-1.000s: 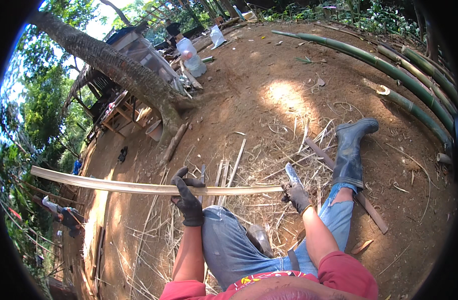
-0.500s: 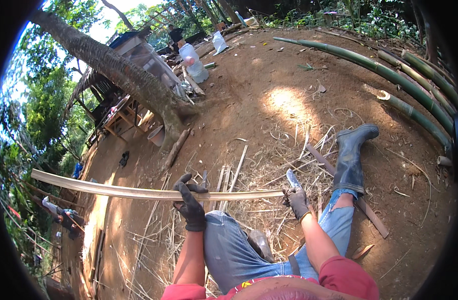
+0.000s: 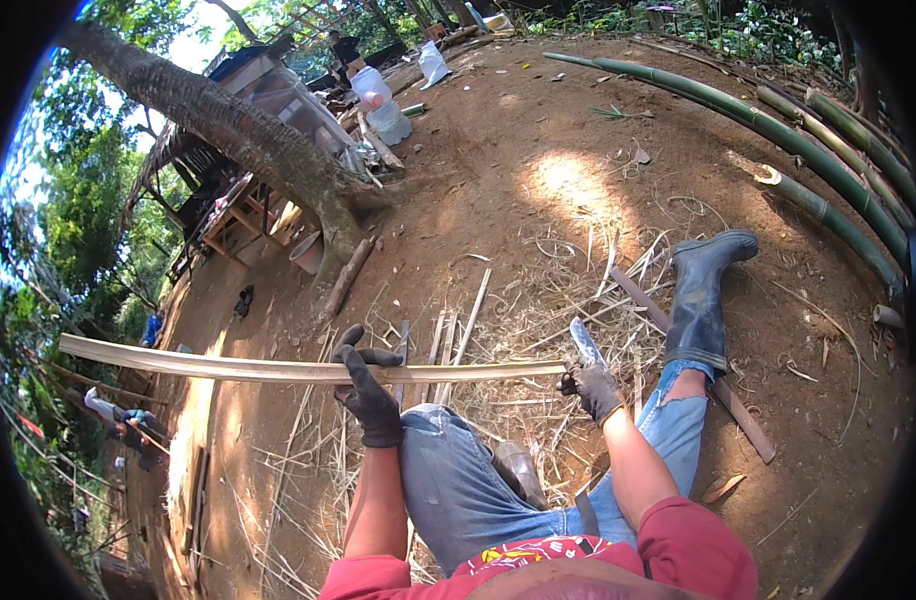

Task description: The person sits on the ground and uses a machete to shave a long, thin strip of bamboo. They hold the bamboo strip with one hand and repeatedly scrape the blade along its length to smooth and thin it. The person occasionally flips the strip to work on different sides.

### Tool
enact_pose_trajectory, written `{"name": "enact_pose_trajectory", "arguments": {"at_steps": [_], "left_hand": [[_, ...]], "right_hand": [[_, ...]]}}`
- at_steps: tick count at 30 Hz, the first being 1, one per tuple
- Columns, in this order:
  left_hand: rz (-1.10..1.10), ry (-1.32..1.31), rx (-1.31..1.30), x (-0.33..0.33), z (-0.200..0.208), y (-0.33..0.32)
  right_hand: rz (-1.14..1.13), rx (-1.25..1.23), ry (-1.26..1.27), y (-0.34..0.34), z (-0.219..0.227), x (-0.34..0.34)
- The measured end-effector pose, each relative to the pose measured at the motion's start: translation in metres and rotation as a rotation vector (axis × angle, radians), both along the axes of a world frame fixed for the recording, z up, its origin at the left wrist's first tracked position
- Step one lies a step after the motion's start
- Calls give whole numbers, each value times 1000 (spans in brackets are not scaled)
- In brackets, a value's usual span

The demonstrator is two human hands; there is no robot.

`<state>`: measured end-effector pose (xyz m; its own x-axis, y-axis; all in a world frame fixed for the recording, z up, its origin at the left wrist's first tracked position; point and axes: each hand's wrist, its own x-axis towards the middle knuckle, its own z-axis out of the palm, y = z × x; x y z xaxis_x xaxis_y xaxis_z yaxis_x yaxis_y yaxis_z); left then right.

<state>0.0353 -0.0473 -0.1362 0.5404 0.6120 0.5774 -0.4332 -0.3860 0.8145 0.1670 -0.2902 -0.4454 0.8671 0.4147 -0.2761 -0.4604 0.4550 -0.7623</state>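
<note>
Here, our one pale strip [image 3: 248, 372] and one knife [image 3: 585, 342]

We count two boots [image 3: 698, 295], at least four bamboo poles [image 3: 753, 121] toward two o'clock, and two gloved hands: our left hand [image 3: 370, 399], toward seven, curls around the strip; our right hand [image 3: 592, 389], toward four, grips the knife. Whether it also pinches the strip's end, we cannot tell. Long and narrow, lined lengthwise, the strip runs from nine o'clock to that hand. Against half a second ago, hands, strip and boots sit slightly higher in our view.
</note>
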Motion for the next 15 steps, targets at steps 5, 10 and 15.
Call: {"name": "enact_pose_trajectory", "arguments": {"at_steps": [5, 10, 15], "left_hand": [[17, -143, -163, -4, 15, -1], [98, -190, -13, 14, 31, 14], [86, -241, 99, 62, 37, 27]], "right_hand": [[37, -158, -41, -12, -26, 10], [-109, -1213, -346, -12, 14, -10], [85, -1710, -312, -25, 13, -3]]}}
